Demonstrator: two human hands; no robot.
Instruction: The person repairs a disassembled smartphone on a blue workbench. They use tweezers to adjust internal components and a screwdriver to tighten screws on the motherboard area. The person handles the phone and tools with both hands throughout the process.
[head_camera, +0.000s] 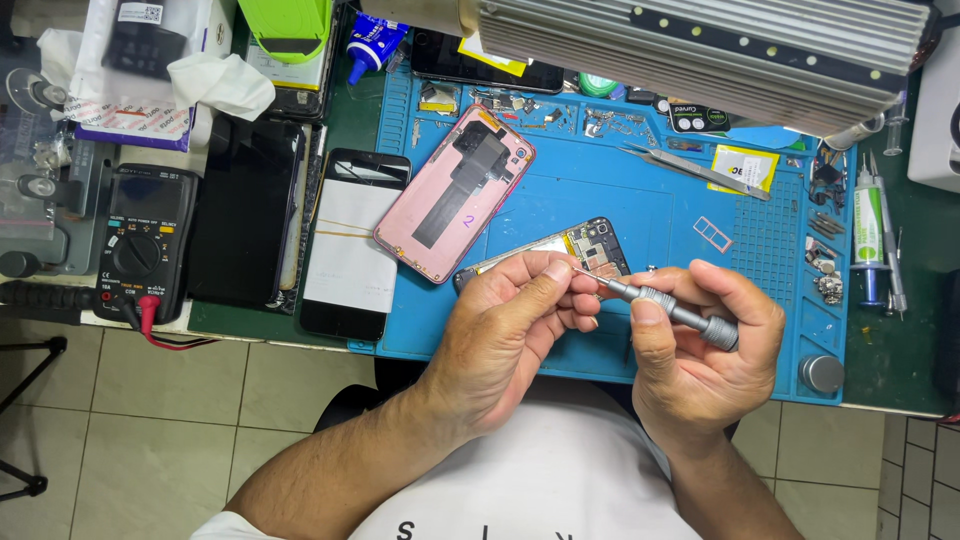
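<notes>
Your right hand (700, 335) has its fingers closed around a grey screwdriver (668, 307), and your left hand (515, 320) pinches its tip just above the opened phone (590, 248) on the blue mat (640, 200). A pink back cover (455, 190) lies nearby.

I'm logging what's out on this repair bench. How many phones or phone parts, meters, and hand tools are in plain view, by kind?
Opened phone under the hands: 1
Pink back cover: 1
Dark phones, screen up: 2
Multimeter: 1
Screwdriver in right hand: 1
Tweezers: 1
Total: 7
</notes>
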